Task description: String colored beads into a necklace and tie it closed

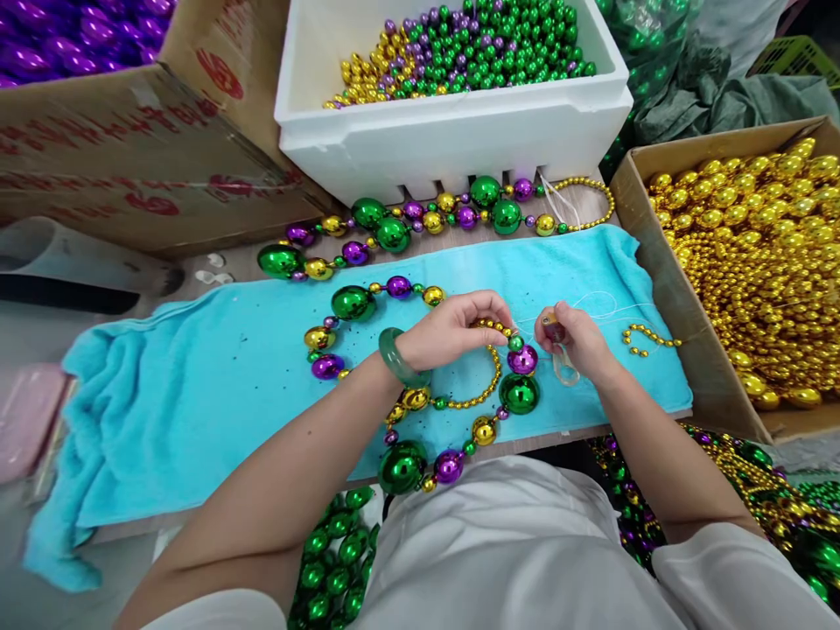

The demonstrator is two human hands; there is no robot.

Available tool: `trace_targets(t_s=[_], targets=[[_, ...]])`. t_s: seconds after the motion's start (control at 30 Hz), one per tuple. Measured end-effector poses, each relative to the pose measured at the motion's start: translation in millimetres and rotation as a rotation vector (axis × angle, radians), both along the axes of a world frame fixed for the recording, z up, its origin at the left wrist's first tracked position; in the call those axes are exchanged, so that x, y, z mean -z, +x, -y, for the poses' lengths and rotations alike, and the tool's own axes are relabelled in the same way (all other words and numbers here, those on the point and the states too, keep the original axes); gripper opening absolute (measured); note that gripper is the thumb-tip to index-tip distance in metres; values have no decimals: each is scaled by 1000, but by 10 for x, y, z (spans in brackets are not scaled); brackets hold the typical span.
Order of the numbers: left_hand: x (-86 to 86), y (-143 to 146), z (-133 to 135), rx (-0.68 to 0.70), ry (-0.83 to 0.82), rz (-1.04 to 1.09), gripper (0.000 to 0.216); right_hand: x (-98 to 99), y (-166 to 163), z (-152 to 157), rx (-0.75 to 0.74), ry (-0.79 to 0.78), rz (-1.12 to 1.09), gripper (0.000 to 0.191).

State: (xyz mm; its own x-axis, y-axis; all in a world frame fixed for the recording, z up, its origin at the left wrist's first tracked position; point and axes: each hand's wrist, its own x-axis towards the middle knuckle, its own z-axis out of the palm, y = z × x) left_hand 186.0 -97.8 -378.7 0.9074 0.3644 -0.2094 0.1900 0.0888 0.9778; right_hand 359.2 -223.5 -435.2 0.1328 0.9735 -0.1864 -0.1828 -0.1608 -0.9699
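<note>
A necklace of green, gold and purple beads [354,303] lies looped on a turquoise towel [197,385]. My left hand [452,328], with a green bangle on its wrist, is closed, pinching the strand of small gold beads at the necklace's open end. Just to its right, my right hand [570,337] is closed round a small object I cannot make out, with thin clear thread [604,302] trailing away from it. A short piece of small gold beads [647,337] lies on the towel right of my right hand.
A second bead necklace [394,232] lies behind the towel. A white foam box [452,131] holds mixed small beads at the back. A cardboard box of gold beads [754,262] stands at right, another carton [131,149] at left. More bead strings lie below the table edge.
</note>
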Motion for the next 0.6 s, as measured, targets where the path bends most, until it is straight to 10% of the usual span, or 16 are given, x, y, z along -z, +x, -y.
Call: trace_targets(t_s=[0.6], targets=[[122,9,29,-127,-27,85,21,5,81,-227,-130,48,98,40]])
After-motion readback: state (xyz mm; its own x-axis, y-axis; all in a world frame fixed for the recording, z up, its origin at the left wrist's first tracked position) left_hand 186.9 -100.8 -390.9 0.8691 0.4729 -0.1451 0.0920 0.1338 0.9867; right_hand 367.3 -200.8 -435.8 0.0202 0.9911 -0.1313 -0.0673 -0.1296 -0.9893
